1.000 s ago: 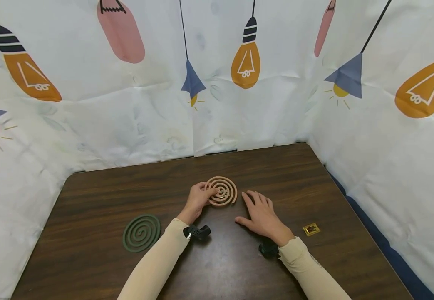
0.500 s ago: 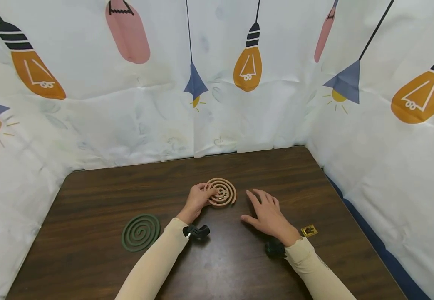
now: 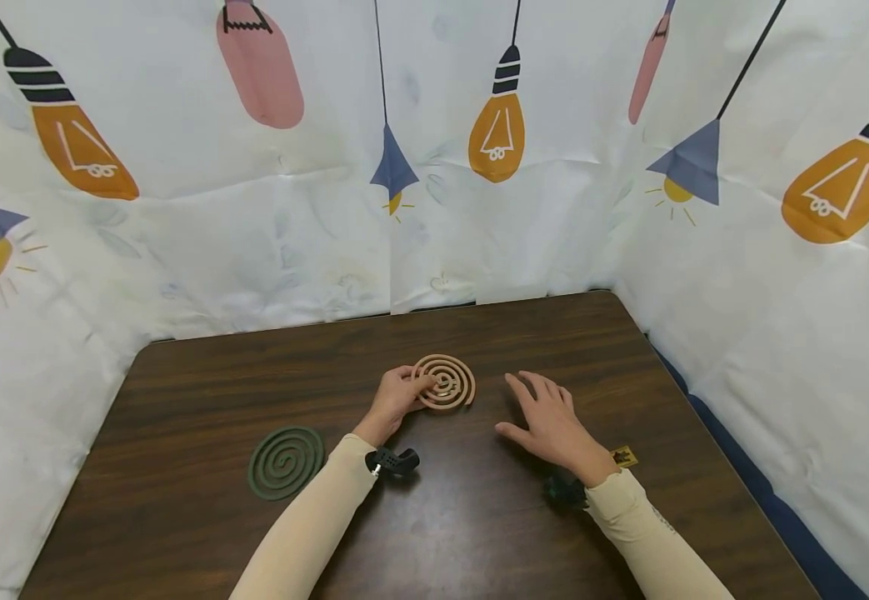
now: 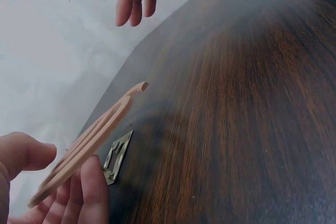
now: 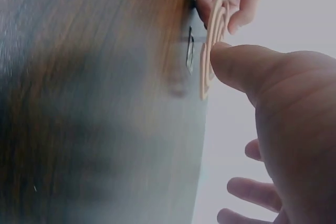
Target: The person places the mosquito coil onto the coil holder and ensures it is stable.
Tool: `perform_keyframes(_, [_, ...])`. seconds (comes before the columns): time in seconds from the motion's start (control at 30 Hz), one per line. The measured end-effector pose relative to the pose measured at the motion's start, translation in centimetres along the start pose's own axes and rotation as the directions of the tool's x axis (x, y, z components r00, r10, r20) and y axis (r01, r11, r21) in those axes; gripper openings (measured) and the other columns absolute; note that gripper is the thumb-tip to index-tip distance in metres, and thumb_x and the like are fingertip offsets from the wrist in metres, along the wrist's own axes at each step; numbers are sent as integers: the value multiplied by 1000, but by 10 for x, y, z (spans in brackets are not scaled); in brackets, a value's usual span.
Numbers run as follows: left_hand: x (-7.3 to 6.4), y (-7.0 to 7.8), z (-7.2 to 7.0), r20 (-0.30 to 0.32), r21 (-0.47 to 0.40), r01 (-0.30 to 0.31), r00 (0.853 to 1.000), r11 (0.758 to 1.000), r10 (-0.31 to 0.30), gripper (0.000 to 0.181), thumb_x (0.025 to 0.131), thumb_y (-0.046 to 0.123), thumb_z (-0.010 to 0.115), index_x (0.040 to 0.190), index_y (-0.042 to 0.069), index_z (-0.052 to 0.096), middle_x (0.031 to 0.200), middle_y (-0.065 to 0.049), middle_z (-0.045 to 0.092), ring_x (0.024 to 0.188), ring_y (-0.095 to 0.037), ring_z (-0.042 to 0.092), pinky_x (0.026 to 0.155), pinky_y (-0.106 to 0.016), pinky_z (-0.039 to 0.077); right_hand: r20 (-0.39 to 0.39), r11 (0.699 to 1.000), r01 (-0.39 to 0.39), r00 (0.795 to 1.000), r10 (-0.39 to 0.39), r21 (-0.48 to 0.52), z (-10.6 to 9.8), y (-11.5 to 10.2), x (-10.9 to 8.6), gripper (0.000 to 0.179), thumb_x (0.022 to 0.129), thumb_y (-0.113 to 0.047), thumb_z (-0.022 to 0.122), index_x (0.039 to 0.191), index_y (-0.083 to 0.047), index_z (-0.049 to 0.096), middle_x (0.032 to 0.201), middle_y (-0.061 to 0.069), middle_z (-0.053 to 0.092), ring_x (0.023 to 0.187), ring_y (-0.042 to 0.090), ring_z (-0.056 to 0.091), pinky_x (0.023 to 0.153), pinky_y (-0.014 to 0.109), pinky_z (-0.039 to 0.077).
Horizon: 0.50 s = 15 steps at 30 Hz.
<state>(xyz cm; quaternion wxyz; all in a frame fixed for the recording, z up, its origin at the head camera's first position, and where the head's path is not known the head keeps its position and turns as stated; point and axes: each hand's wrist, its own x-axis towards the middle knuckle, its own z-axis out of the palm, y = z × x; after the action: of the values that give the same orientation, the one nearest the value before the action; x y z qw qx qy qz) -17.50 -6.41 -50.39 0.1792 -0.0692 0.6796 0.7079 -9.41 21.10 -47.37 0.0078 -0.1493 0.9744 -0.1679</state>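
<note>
My left hand holds a tan mosquito coil by its left side, thumb over the top and fingers beneath. The coil is tilted and raised off the table. Under it, on the wood, lies a small metal coil stand, mostly hidden by the coil in the head view. To the right of the coil, my right hand hovers with spread, relaxed fingers and nothing in its grasp. Beyond the right wrist, a second small gold stand lies flat, partly covered by the forearm.
A dark green mosquito coil lies flat at the left, beside the left forearm. The brown wood-grain table has rounded far corners. A white curtain printed with lamps hangs behind it and along its sides.
My right hand has drawn away from the coil, to the right, and its forearm now overlaps the gold stand. The left hand and tan coil stay almost where they were.
</note>
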Motion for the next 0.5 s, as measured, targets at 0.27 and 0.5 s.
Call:
perform_keyframes(0.27, [-4,1,-6,1,31,3,1000,1000,-3,36,97,11,69,130,-4,62,106,-16,74,80,-12,75,77,-30,66,-17,1000,21,1000,-21,-17,-9,8,-4,83,94,-52,72,160,-16,38,161,18,39,145,44,41,114,74,31])
perform_keyframes(0.5, [-10,4,-13,-10,51,11,1000,999,-10,39,97,13,71,131,-5,62,113,-19,73,83,-13,75,78,-31,66,-46,998,48,998,-50,-34,-16,16,-6,80,94,-51,72,159,-16,40,159,19,42,141,44,47,113,72,33])
